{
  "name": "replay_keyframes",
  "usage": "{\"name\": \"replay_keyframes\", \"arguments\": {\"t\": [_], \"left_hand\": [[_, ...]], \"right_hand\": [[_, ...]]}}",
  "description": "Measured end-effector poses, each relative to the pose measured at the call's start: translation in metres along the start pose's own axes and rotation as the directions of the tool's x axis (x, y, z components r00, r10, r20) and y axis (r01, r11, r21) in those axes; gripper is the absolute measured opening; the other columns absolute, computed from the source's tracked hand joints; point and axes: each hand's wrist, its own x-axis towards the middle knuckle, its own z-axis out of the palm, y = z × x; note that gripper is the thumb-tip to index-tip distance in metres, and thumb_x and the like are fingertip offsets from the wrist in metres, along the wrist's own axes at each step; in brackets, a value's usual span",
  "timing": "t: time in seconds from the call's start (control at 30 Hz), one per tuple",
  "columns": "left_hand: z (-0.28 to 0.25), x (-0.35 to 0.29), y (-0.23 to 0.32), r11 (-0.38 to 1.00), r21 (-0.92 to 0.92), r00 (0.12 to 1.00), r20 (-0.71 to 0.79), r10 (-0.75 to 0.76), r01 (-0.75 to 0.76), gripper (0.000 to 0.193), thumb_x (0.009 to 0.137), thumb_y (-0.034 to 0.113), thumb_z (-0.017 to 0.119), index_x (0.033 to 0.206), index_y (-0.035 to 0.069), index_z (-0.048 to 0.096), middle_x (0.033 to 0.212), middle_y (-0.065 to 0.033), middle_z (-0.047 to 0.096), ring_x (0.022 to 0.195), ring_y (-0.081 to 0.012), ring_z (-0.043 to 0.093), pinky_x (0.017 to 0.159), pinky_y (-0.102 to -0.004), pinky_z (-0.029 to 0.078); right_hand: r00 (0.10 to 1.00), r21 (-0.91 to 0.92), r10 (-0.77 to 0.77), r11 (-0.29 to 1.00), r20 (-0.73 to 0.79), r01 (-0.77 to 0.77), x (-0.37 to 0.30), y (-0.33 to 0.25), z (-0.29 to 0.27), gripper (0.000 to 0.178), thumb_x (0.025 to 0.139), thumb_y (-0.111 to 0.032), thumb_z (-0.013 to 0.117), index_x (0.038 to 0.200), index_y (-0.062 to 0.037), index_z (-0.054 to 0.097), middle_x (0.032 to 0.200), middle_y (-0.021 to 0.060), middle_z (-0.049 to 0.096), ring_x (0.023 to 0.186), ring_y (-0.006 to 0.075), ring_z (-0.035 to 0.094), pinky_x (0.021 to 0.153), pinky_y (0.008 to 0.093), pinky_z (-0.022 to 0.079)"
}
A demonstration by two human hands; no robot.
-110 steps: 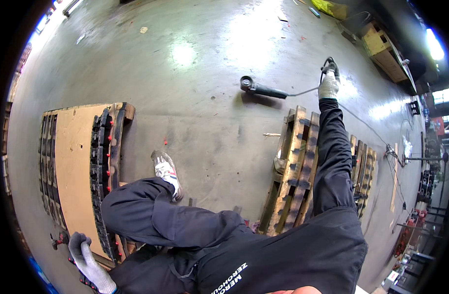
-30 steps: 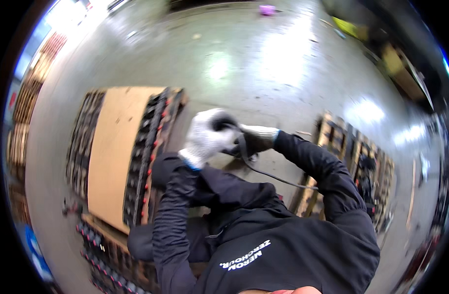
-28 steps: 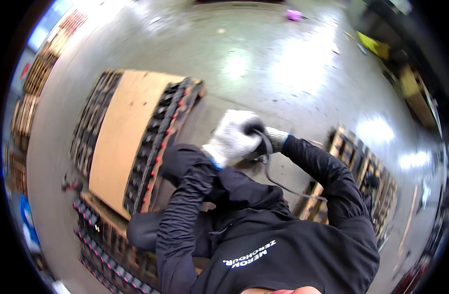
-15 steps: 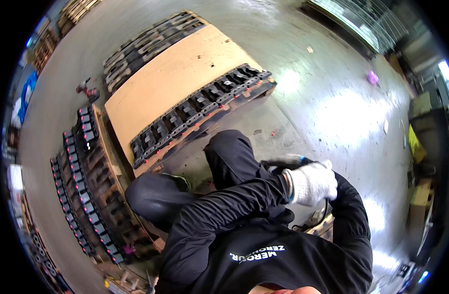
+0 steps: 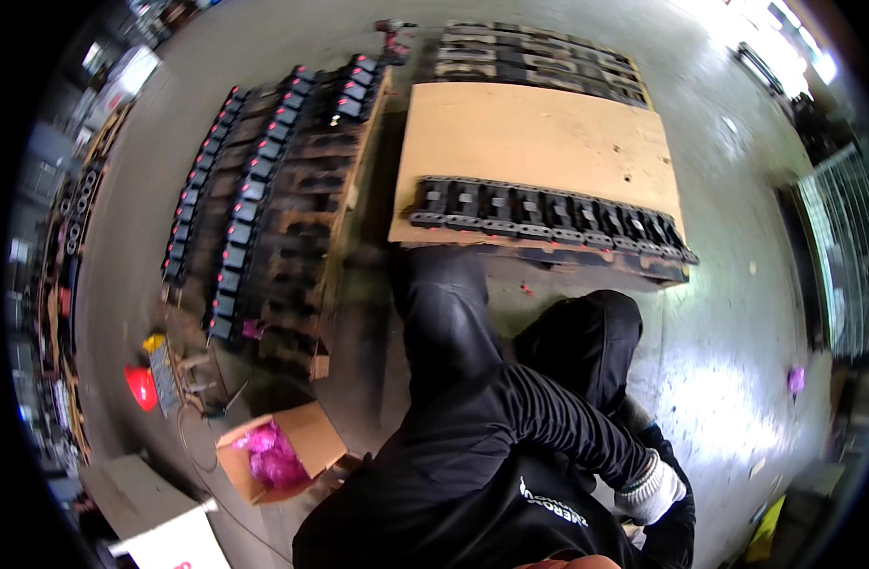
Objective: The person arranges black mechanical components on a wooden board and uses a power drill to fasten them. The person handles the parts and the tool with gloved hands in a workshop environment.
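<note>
My left arm reaches across my body. At its end my left hand point(image 5: 651, 493), in a white knitted glove, is closed on the black right sleeve point(image 5: 676, 531) over the forearm. My right hand point(image 5: 632, 415), in a greyish glove, rests beside my bent right knee; its fingers are mostly hidden behind the leg and left arm. Ahead, a dark metal track chain point(image 5: 558, 216) with linked plates and red dots lies along the near edge of a tan board point(image 5: 539, 128). The board covers a wooden pallet; neither hand touches the chain.
To the left, a dark pallet point(image 5: 302, 223) carries rows of black blocks point(image 5: 249, 190) with red dots. A red cordless drill point(image 5: 390, 43) stands beyond it. Nearer are a cardboard box point(image 5: 316, 436) holding pink plastic point(image 5: 275, 460) and a red object point(image 5: 140, 387). At right is a wire cage point(image 5: 841, 247).
My view has swung left, so the pallets appear farther right and the cardboard box has come into sight. My left hand stays at the right sleeve, now lower in the picture.
</note>
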Motion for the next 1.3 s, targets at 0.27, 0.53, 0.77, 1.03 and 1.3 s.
{"name": "replay_keyframes", "arguments": {"t": [0.27, 0.53, 0.77, 1.03, 1.3], "left_hand": [[-0.034, -0.040, 0.012, 0.985, 0.149, 0.923, -0.384, -0.028, 0.091, 0.021, 0.086, 0.026, 0.062, 0.102, 0.020, 0.073, 0.093, -0.0012, 0.070, 0.090, -0.0224, 0.067, 0.083, -0.0452, 0.046], [-0.104, -0.205, 0.042, 0.625, -0.328, 0.205, -0.752, -0.626, 0.708, 0.039, 0.081, 0.020, 0.075, 0.118, 0.014, 0.065, 0.113, -0.0092, 0.063, 0.112, -0.0298, 0.058, 0.102, -0.0464, 0.042], [-0.125, -0.249, 0.015, 0.626, -0.778, -0.107, -0.628, -0.771, 0.058, 0.021, 0.097, 0.020, 0.066, 0.109, 0.002, 0.066, 0.102, -0.0107, 0.068, 0.095, -0.0191, 0.069, 0.082, -0.0336, 0.056], [-0.123, -0.235, -0.113, -0.176, -0.704, 0.071, 0.176, -0.982, -0.688, 0.085, 0.093, 0.076, 0.044, 0.120, -0.005, 0.047, 0.110, -0.0279, 0.062, 0.095, -0.0373, 0.069, 0.093, -0.0536, 0.057], [-0.094, -0.206, -0.124, 0.225, -0.366, -0.308, 0.185, -0.933, -0.903, 0.036, 0.096, 0.036, 0.062, 0.118, 0.008, 0.054, 0.113, -0.0140, 0.066, 0.105, -0.0326, 0.067, 0.095, -0.0564, 0.054]], "right_hand": [[0.954, -0.427, -0.241, 0.892, -0.178, 0.145, -0.032, -0.014, -0.005, 0.053, 0.101, -0.037, 0.050, 0.135, 0.0024, 0.058, 0.093, 0.0070, 0.056, 0.078, 0.0182, 0.051, 0.069, 0.0330, 0.043], [0.624, -0.741, -0.726, 0.583, -0.291, 0.333, -0.151, -0.054, -0.045, 0.042, 0.104, -0.025, 0.046, 0.137, -0.0016, 0.059, 0.077, -0.0016, 0.048, 0.061, 0.0093, 0.041, 0.054, 0.0277, 0.035], [0.201, -0.940, -0.979, 0.084, -0.016, 0.331, -0.266, -0.151, 0.042, 0.029, 0.105, -0.015, 0.047, 0.125, -0.0034, 0.064, 0.068, -0.0064, 0.045, 0.053, 0.0038, 0.037, 0.046, 0.0242, 0.032], [-0.135, -0.671, -0.658, -0.713, 0.741, -0.203, -0.297, -0.214, 0.139, 0.016, 0.101, -0.008, 0.051, 0.107, -0.0002, 0.064, 0.073, -0.0007, 0.049, 0.066, 0.0091, 0.047, 0.058, 0.0264, 0.042], [-0.008, -0.733, -0.773, -0.599, 0.635, -0.321, -0.215, -0.132, 0.149, 0.013, 0.093, -0.015, 0.063, 0.104, -0.0098, 0.068, 0.087, 0.0157, 0.069, 0.082, 0.0382, 0.067, 0.067, 0.0447, 0.053]]}}
